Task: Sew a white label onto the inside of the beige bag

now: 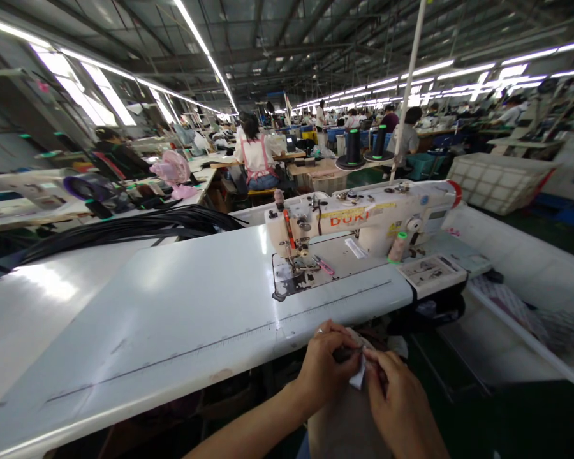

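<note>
Counter [172, 287]: pale top, ruler line along the front; its figures are too small to read. White tub [516, 255], right of the counter: contains patterned material [509, 305], partly in shadow. Sewing machine [363, 220], on the counter: red lettering appears to read "DUKI"; yellow markings nearby illegible. Beige fabric [349, 424]: before me, just off the counter's front edge. My left grip [323, 363]: narrow, pinching the fabric's upper end. My right grip [397, 389]: likewise pinched there, fingertips near the left's. Thread cone [397, 247]: upright, green-topped, beside the machine. Pink snips [324, 265]: lying near the needle area. White strip [358, 376]: hanging between my fingers, over the fabric.
</note>
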`<state>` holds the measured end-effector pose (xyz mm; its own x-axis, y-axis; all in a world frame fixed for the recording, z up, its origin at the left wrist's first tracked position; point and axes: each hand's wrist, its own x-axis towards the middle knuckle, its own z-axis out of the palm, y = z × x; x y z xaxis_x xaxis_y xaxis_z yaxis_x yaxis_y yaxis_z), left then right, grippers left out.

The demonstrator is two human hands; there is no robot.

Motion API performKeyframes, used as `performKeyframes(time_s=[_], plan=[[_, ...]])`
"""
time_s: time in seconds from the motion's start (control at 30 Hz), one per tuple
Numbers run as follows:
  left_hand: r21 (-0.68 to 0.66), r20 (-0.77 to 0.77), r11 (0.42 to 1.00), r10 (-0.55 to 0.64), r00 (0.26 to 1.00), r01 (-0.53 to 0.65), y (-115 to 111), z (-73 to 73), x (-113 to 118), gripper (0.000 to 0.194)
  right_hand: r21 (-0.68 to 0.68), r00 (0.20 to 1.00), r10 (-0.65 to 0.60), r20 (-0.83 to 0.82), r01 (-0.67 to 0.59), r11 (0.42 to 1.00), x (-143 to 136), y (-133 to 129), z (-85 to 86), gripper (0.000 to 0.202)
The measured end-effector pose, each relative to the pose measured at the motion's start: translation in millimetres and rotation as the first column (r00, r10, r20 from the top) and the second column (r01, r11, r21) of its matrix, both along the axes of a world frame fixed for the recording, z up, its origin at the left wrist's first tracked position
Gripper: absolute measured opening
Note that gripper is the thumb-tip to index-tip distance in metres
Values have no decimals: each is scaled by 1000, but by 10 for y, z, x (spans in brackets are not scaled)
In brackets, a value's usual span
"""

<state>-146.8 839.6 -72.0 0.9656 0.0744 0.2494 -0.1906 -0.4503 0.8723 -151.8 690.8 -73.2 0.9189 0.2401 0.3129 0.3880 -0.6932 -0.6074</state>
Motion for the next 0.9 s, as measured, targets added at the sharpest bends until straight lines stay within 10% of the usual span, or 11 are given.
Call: performKeyframes(time_s=[0.23,0.57,0.7,0.9], plan=[[-27,-27,998,-60,998,59,6,51,14,14,166,984,-91,-155,117,979,-47,60,-9,3],[-81,-15,981,-178,984,176,118,46,33,12,65,970,-43,-240,60,996,416,-283,332,37],[-73,30,976,-202,979,203,134,-9,59,12,306,714,312,-626,-144,941,672,-275,269,40],[-29,15,980,-195,981,196,130,-36,88,11,569,465,505,-727,-4,822,759,-207,177,43]])
